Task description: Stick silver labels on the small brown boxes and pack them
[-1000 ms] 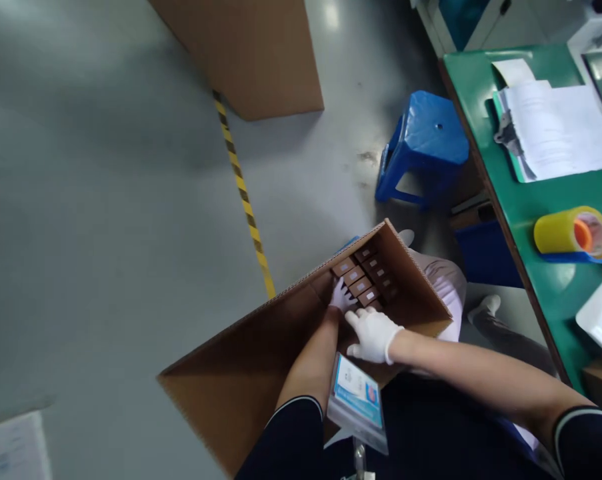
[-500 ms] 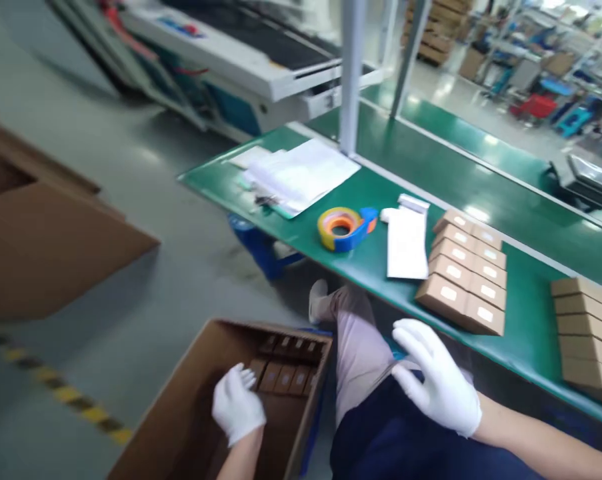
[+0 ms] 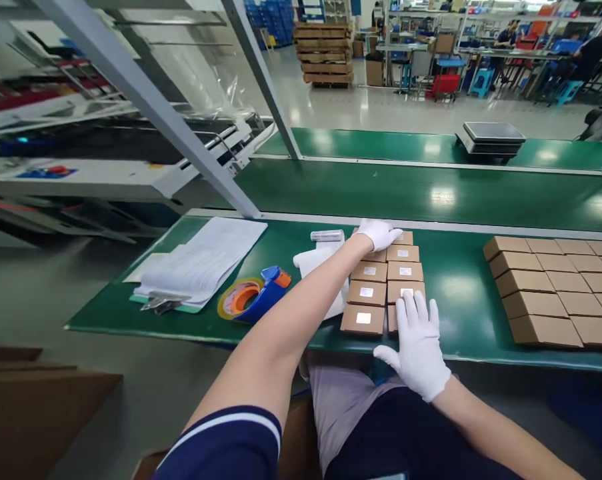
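Observation:
Two columns of small brown cardboard boxes (image 3: 367, 293) with white labels stand side by side on the green table (image 3: 455, 293). My left hand (image 3: 377, 233), in a white glove, reaches across to the far end of these boxes and rests on them. One of its fingers stretches to the right; the others are partly hidden. At the near end, my right hand (image 3: 418, 347), also gloved, is open with fingers spread, its fingertips at the nearest box of the right column. Left of the boxes, partly behind my left forearm, lie white paper sheets (image 3: 308, 261).
A tape dispenser (image 3: 268, 293) and a clipboard with papers (image 3: 201, 257) lie to the left. More brown boxes (image 3: 545, 327) stand in rows at the right. Metal posts (image 3: 181, 127) rise behind the table. A scale (image 3: 493, 140) sits farther back. Cardboard (image 3: 41, 413) is at lower left.
My left hand has left the large carton and moved up to the far end of the labelled boxes. My right hand has come to their near end. The view has swung right.

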`<action>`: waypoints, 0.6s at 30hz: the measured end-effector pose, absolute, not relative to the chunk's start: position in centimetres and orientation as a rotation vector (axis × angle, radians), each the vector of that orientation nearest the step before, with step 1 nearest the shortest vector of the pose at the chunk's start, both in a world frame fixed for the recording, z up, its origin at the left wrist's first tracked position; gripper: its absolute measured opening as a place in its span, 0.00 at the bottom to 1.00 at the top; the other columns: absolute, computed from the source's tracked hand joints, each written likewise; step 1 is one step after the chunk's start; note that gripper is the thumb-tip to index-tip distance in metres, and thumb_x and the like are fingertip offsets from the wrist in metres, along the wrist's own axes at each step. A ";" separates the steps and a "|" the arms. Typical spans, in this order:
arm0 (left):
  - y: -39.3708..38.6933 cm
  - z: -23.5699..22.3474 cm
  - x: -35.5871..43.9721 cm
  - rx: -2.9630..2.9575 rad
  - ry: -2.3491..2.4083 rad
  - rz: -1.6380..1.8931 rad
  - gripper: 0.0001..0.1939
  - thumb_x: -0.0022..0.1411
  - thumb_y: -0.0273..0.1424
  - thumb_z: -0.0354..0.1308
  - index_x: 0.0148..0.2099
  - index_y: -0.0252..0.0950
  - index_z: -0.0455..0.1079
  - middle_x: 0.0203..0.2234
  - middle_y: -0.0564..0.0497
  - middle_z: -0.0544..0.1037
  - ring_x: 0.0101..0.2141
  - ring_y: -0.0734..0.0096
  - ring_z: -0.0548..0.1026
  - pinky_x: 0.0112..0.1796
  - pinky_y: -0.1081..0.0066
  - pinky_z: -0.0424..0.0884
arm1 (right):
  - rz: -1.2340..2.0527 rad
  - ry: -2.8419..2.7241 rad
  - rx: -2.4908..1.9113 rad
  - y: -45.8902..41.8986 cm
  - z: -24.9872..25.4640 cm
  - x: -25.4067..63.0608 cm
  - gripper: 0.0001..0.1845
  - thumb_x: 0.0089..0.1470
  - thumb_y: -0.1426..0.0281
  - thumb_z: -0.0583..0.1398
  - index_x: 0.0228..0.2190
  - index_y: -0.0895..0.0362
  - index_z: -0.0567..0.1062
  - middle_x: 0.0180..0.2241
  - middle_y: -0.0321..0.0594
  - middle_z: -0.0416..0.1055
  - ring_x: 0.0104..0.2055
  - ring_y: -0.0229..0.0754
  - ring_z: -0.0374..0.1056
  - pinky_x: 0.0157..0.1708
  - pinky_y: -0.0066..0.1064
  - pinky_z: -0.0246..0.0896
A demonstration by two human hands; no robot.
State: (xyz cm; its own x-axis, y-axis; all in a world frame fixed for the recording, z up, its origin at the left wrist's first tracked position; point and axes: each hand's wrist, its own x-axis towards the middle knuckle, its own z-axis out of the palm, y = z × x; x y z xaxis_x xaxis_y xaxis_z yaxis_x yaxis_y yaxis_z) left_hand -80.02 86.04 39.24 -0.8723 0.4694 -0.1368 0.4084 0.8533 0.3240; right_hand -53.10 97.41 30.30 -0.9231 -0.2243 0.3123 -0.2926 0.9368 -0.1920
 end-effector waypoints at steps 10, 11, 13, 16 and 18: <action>88.8 37.7 -81.4 0.728 2.657 0.386 0.25 0.64 0.53 0.55 0.33 0.40 0.83 0.36 0.42 0.84 0.41 0.50 0.80 0.46 0.61 0.70 | 0.328 -3.072 -0.284 110.0 33.5 -59.5 0.42 0.46 0.48 0.65 0.55 0.60 0.64 0.47 0.54 0.72 0.49 0.62 0.69 0.47 0.49 0.61; 89.3 37.8 -81.2 0.727 2.673 0.403 0.26 0.64 0.53 0.55 0.32 0.39 0.82 0.35 0.42 0.84 0.41 0.50 0.80 0.47 0.60 0.70 | 0.327 -3.083 -0.322 110.5 33.7 -59.9 0.40 0.45 0.50 0.66 0.53 0.60 0.65 0.45 0.53 0.72 0.48 0.61 0.69 0.45 0.47 0.61; 90.1 38.7 -80.6 0.723 2.720 0.447 0.27 0.66 0.53 0.53 0.32 0.38 0.82 0.34 0.41 0.84 0.43 0.48 0.80 0.49 0.58 0.70 | 0.330 -3.052 -0.359 110.9 34.4 -60.1 0.38 0.44 0.51 0.67 0.51 0.59 0.66 0.43 0.51 0.72 0.45 0.59 0.69 0.42 0.44 0.61; 89.2 42.5 -78.7 0.709 2.844 0.572 0.27 0.70 0.50 0.51 0.36 0.35 0.82 0.37 0.42 0.84 0.49 0.48 0.78 0.54 0.53 0.67 | 0.355 -2.893 -0.300 110.5 37.0 -59.3 0.38 0.43 0.50 0.68 0.49 0.59 0.67 0.40 0.50 0.72 0.42 0.58 0.69 0.40 0.43 0.62; 86.1 46.4 -75.8 0.730 2.972 0.830 0.26 0.71 0.48 0.52 0.37 0.34 0.81 0.37 0.44 0.83 0.50 0.49 0.78 0.56 0.52 0.68 | 0.385 -2.760 -0.190 109.1 39.6 -58.1 0.39 0.42 0.49 0.69 0.50 0.58 0.68 0.39 0.48 0.72 0.42 0.59 0.69 0.40 0.45 0.64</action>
